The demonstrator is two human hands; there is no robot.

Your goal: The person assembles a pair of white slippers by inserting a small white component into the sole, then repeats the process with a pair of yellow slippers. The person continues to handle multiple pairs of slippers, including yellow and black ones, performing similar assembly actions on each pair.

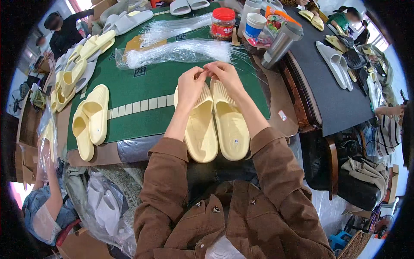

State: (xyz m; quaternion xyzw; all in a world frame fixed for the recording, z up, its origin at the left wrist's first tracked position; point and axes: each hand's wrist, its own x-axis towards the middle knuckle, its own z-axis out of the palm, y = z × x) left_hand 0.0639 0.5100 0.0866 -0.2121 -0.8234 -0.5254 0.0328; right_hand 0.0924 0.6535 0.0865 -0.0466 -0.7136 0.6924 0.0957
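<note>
A pair of pale yellow slippers [233,125] lies side by side in front of me, heels toward me at the table's near edge. Over their toe ends, my left hand [191,84] and my right hand [226,77] meet with fingertips pinched together. Whatever the fingers hold is too small or hidden to make out. Just beyond my hands lies a plastic-wrapped bundle of thin clear plastic strands [181,52], with a second strand bundle [181,28] behind it. Another yellow slipper pair [100,114] rests to the left, one slipper leaning on the other.
Yellow and grey slippers [73,77] pile along the table's left edge. A red-lidded jar [222,25], a paper cup [255,26] and a steel tumbler [282,45] stand at the back right. A dark table [302,82] adjoins on the right. Other people work around.
</note>
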